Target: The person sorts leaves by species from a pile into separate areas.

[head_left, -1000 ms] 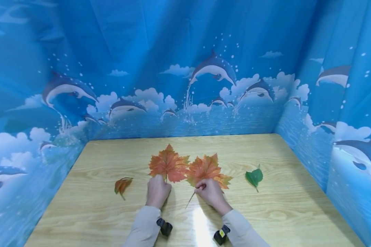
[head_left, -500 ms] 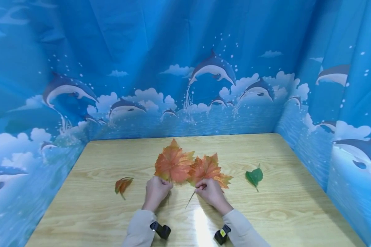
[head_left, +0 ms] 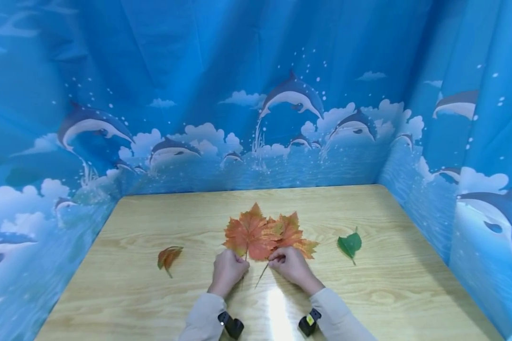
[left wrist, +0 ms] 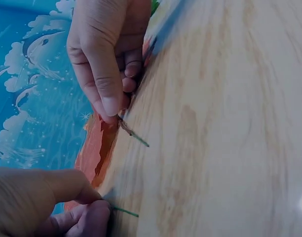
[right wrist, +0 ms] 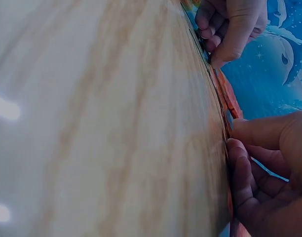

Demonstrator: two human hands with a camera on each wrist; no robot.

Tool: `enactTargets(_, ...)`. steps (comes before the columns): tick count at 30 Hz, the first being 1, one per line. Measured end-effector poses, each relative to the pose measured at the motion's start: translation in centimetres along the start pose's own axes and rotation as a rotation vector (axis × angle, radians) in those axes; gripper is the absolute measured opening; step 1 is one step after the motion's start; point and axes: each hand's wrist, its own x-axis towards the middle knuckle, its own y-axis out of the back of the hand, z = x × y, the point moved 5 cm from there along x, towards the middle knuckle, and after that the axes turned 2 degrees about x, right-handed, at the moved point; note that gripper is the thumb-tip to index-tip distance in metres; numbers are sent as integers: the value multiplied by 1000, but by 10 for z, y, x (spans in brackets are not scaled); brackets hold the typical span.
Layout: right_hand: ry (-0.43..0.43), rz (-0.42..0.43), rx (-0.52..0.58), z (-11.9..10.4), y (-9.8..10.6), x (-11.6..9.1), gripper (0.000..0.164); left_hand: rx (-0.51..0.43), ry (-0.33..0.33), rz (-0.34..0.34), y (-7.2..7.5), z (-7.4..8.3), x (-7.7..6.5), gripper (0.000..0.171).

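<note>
Two orange-red maple leaves lie close together at the middle of the table. The left maple leaf [head_left: 251, 232] overlaps the edge of the right maple leaf [head_left: 291, 232]. My left hand [head_left: 229, 270] pinches the stem of the left one between thumb and forefinger. With thumb and fingertips, my right hand [head_left: 293, 267] pinches the other leaf's stem [head_left: 262, 275], whose end points toward me. In the left wrist view both stem ends stick out past the fingers, their tips green. Part of the right leaf is hidden under the left one.
A small curled orange-brown leaf [head_left: 169, 258] lies to the left, and a green leaf [head_left: 350, 245] to the right. The wooden table [head_left: 388, 303] is bordered by a blue curtain [head_left: 222, 94] printed with dolphins.
My left hand has carried its maple leaf rightward, lifting it a little midway, until it overlaps the other leaf. My right hand has stayed almost in place.
</note>
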Motion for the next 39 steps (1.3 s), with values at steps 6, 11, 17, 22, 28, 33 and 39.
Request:
enactTargets(6, 10, 1, 11, 0, 1, 0, 4, 2, -1, -1, -2, -3, 2, 20)
enactTargets(11, 9, 5, 6, 0, 2, 0, 4, -21, 3, -8, -3, -4, 1, 21)
enactTargets(17, -4, 1, 5, 1, 3, -1, 4, -32, -7, -17, -4, -3, 1, 20)
enactTargets(22, 7, -5, 17, 2, 2, 0, 4, -34, -9, -22, -4, -4, 2, 20)
enactTargets(28, 7, -13, 27, 2, 2, 1, 5, -31, 16, -8, -5, -7, 3, 18)
enactTargets(33, -5, -28, 32, 3, 4, 2, 8, -79, 31, -65, -7, -10, 3, 13)
enactTargets(39, -65, -36, 48, 5, 31, 5, 13, -148, -30, -171, 9, -13, 3, 9)
